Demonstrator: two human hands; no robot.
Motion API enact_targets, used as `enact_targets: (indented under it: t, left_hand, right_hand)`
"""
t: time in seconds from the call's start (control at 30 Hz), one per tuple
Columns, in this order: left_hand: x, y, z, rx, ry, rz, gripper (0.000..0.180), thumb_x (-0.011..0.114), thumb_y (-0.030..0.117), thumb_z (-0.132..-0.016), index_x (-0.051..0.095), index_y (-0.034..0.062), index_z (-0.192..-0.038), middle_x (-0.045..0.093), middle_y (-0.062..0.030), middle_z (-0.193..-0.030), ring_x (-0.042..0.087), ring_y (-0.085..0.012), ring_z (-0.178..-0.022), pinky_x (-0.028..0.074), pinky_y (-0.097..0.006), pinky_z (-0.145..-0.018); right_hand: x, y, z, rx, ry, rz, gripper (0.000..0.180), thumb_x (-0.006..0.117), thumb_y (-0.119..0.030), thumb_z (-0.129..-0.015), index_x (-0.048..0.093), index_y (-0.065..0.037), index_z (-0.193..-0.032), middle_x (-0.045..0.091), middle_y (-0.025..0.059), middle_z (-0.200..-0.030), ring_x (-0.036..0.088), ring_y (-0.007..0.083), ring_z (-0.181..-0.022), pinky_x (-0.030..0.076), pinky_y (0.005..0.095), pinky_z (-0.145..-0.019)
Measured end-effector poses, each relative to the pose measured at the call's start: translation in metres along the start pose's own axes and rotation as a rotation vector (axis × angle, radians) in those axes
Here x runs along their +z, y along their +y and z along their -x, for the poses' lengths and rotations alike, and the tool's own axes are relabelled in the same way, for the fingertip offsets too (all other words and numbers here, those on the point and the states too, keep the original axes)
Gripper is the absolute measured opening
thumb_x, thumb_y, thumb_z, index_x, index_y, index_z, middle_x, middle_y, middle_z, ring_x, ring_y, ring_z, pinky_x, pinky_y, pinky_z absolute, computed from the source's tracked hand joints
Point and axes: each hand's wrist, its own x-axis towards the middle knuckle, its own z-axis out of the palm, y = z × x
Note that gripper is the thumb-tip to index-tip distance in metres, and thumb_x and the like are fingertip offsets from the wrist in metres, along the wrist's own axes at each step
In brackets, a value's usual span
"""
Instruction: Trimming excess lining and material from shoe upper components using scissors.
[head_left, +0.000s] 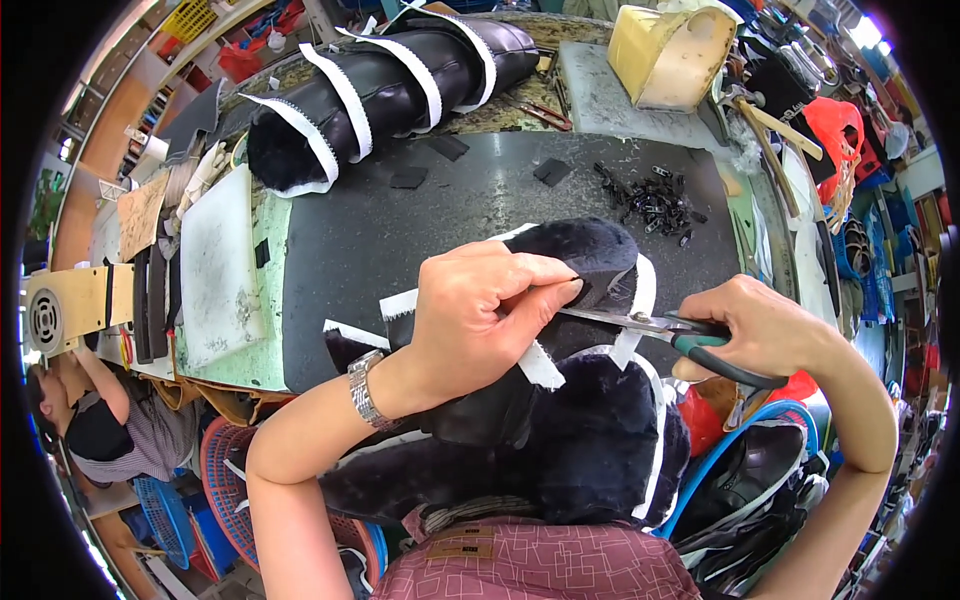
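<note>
My left hand [490, 310] pinches the edge of a black fur-lined boot upper [580, 242] between thumb and forefinger. White tape [646, 285] runs along the edge of this piece. Scissors [655, 324] with green and black handles are in my right hand [755, 325]. Their blades point left and reach close to my left thumb; whether they touch the material is hard to tell. Over my lap and the table's near edge lies more black fur-lined material [590, 435], also edged in white. My left hand hides part of the upper.
A stack of black boot uppers [400, 95] with white tapes lies at the back left. Small black metal parts [655, 200] are heaped on the dark work mat [480, 175]. A blue basket [690, 490] of black pieces stands at my right. Another person [120, 415] sits at the left.
</note>
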Motion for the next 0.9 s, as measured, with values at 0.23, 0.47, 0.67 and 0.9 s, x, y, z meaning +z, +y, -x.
enact_targets:
  t: [0.23,0.47,0.67,0.9]
  left_hand:
    - [0.003,0.000,-0.002,-0.026,-0.010,-0.028,0.007,0.071,0.006,-0.068,0.068,0.0065,-0.074,0.064,-0.0035,-0.064,0.051,-0.0152,-0.053,0.039,-0.027,-0.050]
    - [0.005,0.000,0.002,-0.021,0.034,-0.082,0.004,0.070,0.007,-0.068,0.068,0.0083,-0.071,0.058,-0.0013,-0.057,0.050,-0.0161,-0.054,0.039,-0.027,-0.057]
    - [-0.025,-0.018,0.001,-0.442,0.064,0.264,0.048,0.056,0.025,-0.087,0.033,0.0041,-0.123,0.057,-0.0062,-0.084,0.054,-0.0129,-0.080,0.043,-0.027,-0.076]
    - [-0.125,0.010,0.059,-0.908,-0.209,0.070,0.018,0.069,0.014,-0.073,0.058,0.0015,-0.065,0.046,0.0069,-0.058,0.038,-0.0016,-0.055,0.030,-0.021,-0.047]
  right_hand:
    - [0.003,-0.005,0.002,-0.063,0.058,0.230,0.058,0.060,-0.056,-0.073,0.060,0.002,-0.070,0.054,0.0229,-0.060,0.055,0.0387,-0.062,0.043,0.0431,-0.059]
    - [0.012,-0.006,0.006,-0.074,0.131,0.304,0.055,0.059,-0.051,-0.075,0.058,0.002,-0.061,0.051,0.0232,-0.053,0.053,0.0414,-0.056,0.044,0.0447,-0.058]
    - [0.006,0.014,-0.001,0.031,-0.002,-0.208,0.054,0.056,-0.050,-0.079,0.053,0.002,-0.063,0.048,0.0122,-0.050,0.050,0.0208,-0.044,0.041,0.0350,-0.048]
    - [0.007,0.102,-0.002,0.123,0.461,-0.538,0.048,0.049,-0.045,-0.087,0.051,-0.003,-0.065,0.044,0.0009,-0.049,0.040,0.0089,-0.035,0.031,0.0243,-0.036]
